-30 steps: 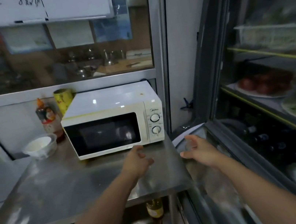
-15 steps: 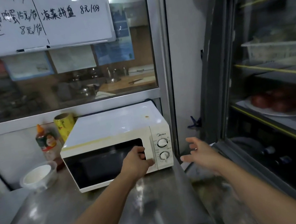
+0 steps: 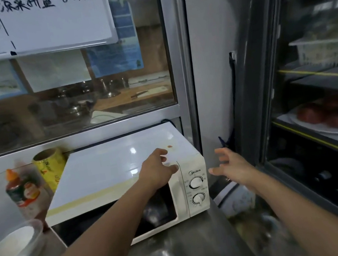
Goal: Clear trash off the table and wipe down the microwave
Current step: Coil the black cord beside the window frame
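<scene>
A white microwave (image 3: pixel 108 169) with two dials stands on the steel table (image 3: pixel 182 253), its door closed. A small orange stain (image 3: pixel 169 146) marks its top near the right rear. My left hand (image 3: pixel 157 169) hovers over the front right corner of the top, fingers loosely bent and holding nothing. My right hand (image 3: pixel 231 165) is in the air to the right of the microwave, fingers spread, empty. A white plastic bowl (image 3: pixel 14 245) sits on the table at the left.
A sauce bottle (image 3: pixel 23 193) with an orange cap and a yellow roll (image 3: pixel 49 165) stand behind the bowl. A glass-door fridge (image 3: pixel 318 105) with plates of food fills the right. A window and whiteboard (image 3: pixel 38 22) are above the microwave.
The view has moved closer to the microwave. My left hand rose from the door's front up to the top corner. My right hand lifted beside the microwave.
</scene>
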`<action>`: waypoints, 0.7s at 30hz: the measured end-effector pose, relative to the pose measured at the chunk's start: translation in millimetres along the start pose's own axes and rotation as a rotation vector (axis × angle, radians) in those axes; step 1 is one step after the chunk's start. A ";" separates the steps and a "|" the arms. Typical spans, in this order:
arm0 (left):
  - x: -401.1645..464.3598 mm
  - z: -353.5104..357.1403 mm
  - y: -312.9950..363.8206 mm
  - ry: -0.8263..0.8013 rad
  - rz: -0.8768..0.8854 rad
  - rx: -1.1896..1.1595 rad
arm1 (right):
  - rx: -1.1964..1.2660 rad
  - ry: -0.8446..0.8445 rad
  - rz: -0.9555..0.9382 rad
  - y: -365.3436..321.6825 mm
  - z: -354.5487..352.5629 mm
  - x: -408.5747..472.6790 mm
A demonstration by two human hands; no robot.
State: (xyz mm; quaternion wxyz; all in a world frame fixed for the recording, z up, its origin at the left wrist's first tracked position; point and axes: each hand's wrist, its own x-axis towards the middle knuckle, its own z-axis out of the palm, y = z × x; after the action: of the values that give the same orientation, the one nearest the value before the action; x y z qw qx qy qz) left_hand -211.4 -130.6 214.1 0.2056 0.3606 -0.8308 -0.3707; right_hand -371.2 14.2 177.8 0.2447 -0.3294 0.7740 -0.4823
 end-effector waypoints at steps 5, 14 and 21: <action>39.0 3.8 -1.2 -0.002 0.031 0.029 | 0.012 -0.002 0.003 6.5 1.0 41.0; 126.2 29.1 8.9 0.044 -0.003 0.164 | 0.055 -0.052 0.002 38.8 -2.7 152.5; 203.4 57.8 16.4 0.087 -0.012 0.258 | 0.130 -0.170 0.042 69.9 4.9 247.1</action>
State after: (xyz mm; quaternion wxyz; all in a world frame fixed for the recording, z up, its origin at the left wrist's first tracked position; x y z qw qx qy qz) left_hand -387.2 -248.9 204.8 0.1912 0.4046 -0.8598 -0.2459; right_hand -550.9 -150.7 97.3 0.3405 -0.3362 0.7242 -0.4965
